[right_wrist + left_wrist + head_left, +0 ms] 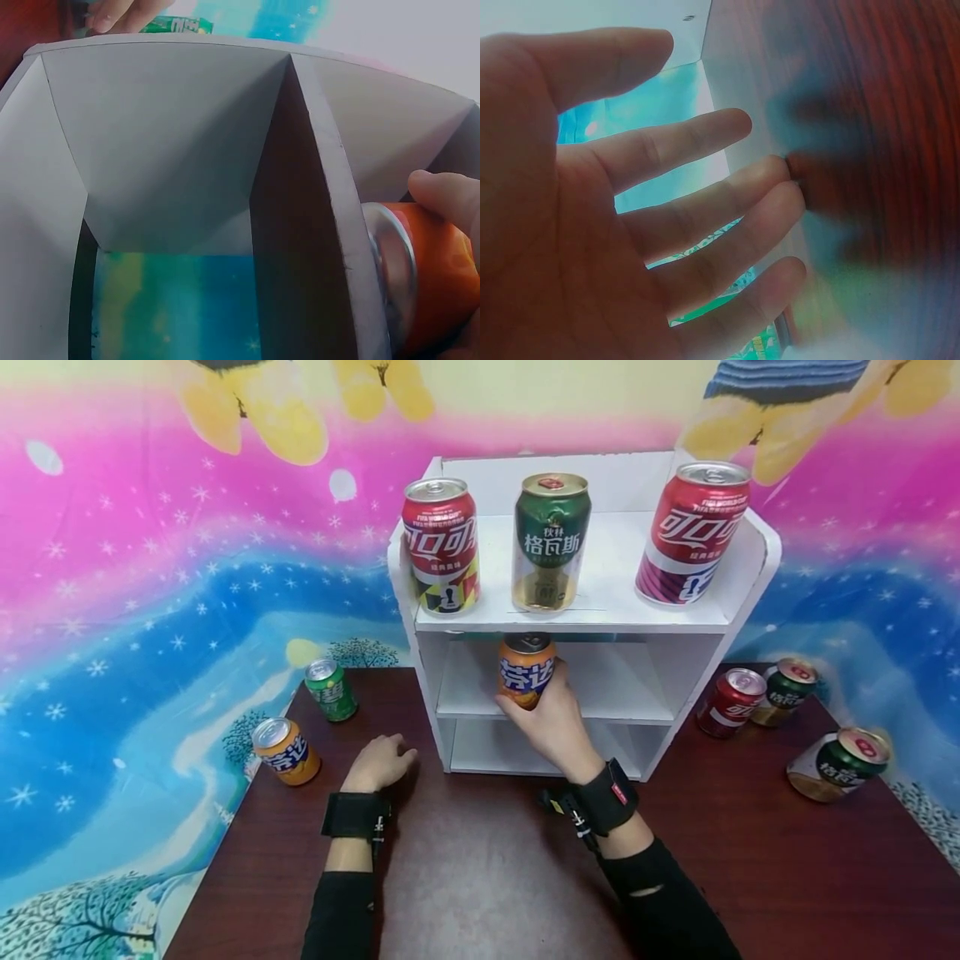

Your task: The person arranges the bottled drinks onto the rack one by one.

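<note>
An orange soda can [527, 670] stands upright at the front of the middle level of a white shelf unit [480, 681]. My right hand [557, 718] grips it, thumb on one side. In the right wrist view the can's silver bottom [394, 277] is beside the edge of a shelf board [330, 195]; whether they touch I cannot tell. My left hand [378, 764] rests on the dark table, left of the unit. Its fingers are spread and relaxed in the left wrist view, with nothing held.
On the top level stand a red can [441, 547], a green-and-gold can [551, 543] and another red can [693, 535]. A green can [331, 691] and an orange can [287, 752] are at left. Right of the unit are a red can [731, 703] and two green-and-gold cans [838, 766].
</note>
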Demonstrator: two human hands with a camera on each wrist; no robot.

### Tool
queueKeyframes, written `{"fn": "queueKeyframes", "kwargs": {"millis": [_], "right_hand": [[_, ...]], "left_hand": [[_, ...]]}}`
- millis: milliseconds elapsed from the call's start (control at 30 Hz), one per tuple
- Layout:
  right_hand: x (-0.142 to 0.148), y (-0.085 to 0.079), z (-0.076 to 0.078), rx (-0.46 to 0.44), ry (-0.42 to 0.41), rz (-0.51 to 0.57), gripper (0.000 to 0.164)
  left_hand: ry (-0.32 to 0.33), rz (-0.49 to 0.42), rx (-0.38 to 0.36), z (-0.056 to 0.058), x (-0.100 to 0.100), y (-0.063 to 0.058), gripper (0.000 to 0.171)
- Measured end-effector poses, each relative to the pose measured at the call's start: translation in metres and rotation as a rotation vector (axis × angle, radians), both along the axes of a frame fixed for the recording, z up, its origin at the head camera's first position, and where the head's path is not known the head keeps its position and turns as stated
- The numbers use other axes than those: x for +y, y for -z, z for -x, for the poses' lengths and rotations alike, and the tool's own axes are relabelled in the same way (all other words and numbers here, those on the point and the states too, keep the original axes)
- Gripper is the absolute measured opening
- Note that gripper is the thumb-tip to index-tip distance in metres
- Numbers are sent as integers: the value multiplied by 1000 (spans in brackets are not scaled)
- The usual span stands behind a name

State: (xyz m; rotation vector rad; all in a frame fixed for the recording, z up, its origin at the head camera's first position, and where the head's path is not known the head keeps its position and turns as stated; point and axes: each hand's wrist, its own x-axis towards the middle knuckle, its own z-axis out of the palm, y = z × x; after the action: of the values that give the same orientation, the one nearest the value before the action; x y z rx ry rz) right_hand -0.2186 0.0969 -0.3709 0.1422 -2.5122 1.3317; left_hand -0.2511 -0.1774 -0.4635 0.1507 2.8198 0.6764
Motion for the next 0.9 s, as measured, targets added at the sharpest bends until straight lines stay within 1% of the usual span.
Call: {"fn": "queueKeyframes", "kwargs": {"millis": [167,300,400,667,900], "right_hand": [[1,0,1,-10,-53,-9,84],[2,-2,1,-54,-103,-3,84],[0,-2,1,-68,-125,4,82],[-9,-2,4,-50,-158,2,81],[-15,-4,5,-51,-169,-13,81]], "left_hand": [[-2,8,-2,1,1,0,53],[-7,14,-4,1,2,0,53],[-4,16,-1,1,2,0,53],[-1,2,1,0,1,1,53],[4,19,7,2,1,1,53]]}}
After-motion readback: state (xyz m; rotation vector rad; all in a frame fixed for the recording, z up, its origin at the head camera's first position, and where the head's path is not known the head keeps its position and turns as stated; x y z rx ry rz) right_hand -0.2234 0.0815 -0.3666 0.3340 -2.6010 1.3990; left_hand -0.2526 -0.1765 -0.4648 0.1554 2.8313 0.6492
